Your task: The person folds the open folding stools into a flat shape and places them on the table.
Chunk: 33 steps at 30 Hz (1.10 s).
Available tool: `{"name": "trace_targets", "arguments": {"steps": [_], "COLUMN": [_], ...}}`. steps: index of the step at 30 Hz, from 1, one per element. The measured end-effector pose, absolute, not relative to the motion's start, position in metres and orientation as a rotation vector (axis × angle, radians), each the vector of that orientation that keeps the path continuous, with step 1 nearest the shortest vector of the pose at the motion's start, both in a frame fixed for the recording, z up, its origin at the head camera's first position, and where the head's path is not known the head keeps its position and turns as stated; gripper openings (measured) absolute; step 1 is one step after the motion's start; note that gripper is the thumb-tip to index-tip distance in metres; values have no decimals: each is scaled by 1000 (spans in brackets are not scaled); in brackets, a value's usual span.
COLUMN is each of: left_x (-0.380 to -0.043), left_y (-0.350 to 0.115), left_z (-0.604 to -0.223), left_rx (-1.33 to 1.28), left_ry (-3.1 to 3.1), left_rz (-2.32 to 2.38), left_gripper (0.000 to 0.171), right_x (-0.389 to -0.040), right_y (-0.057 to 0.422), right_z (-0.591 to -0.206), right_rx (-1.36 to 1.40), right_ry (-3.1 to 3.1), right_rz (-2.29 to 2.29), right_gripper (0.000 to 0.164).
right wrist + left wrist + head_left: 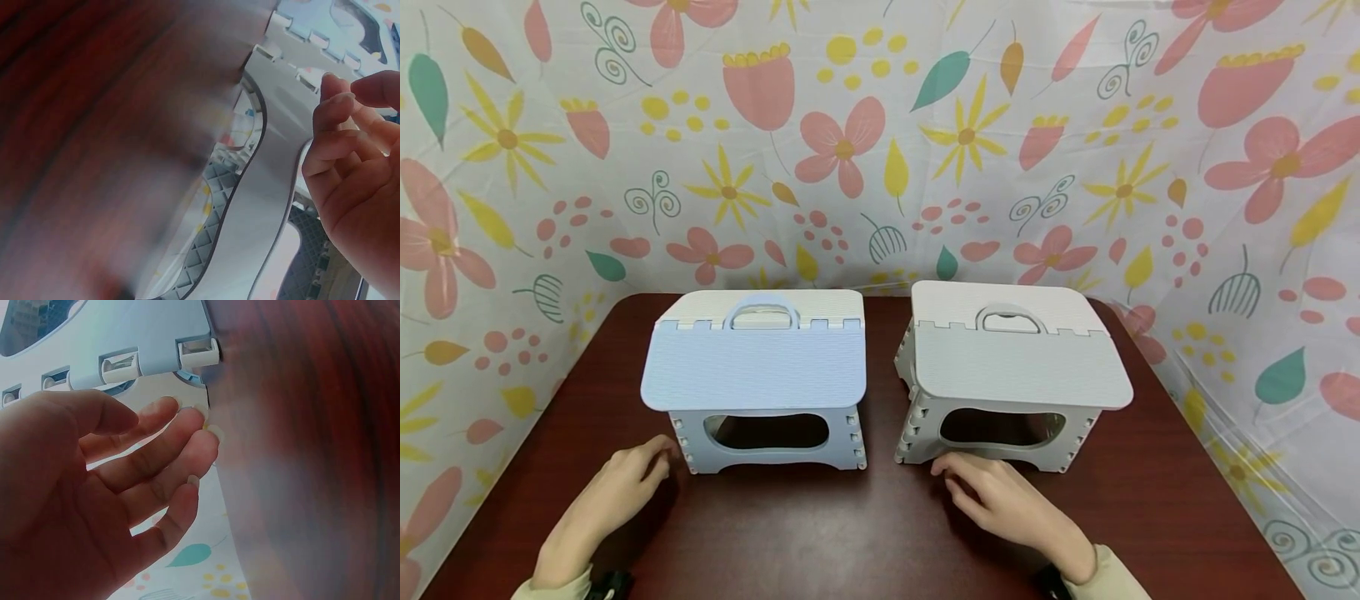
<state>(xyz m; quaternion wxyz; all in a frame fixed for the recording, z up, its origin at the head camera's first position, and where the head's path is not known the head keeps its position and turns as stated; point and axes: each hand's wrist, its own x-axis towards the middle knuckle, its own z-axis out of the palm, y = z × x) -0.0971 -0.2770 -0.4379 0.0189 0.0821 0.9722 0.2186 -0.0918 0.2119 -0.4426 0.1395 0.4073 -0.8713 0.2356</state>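
Two folding step stools stand unfolded side by side, a light blue and white one on the left and a grey and white one on the right. Each has a carry handle at the middle of its top and an oval opening in its front panel. My left hand is beside the blue stool's front left leg, its fingers loosely bent with nothing between them. Near the lower front of the grey stool is my right hand, its fingers loosely curled and holding nothing. Hinge knuckles line the blue stool's side edge in the left wrist view.
Both stools stand on a dark red-brown wooden table. A white cloth with flowers and leaves hangs behind the table and along both sides. A narrow gap separates the two stools.
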Motion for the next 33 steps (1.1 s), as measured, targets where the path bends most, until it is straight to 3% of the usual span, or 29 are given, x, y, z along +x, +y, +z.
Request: {"name": "trace_targets", "arguments": {"steps": [16,33], "left_x": [-95,-94], "left_y": [-274,-273], "left_z": [-439,-440], "left_rx": [270,287], "left_ry": [3040,3032], "left_rz": [679,719], "left_gripper": [15,16], "right_x": [-89,-88], "right_y": [201,190], "right_z": [-441,-438], "right_rx": [1207,1266], "right_ry": [-2556,-2589], "right_rz": [665,678], "right_gripper": [24,34]}}
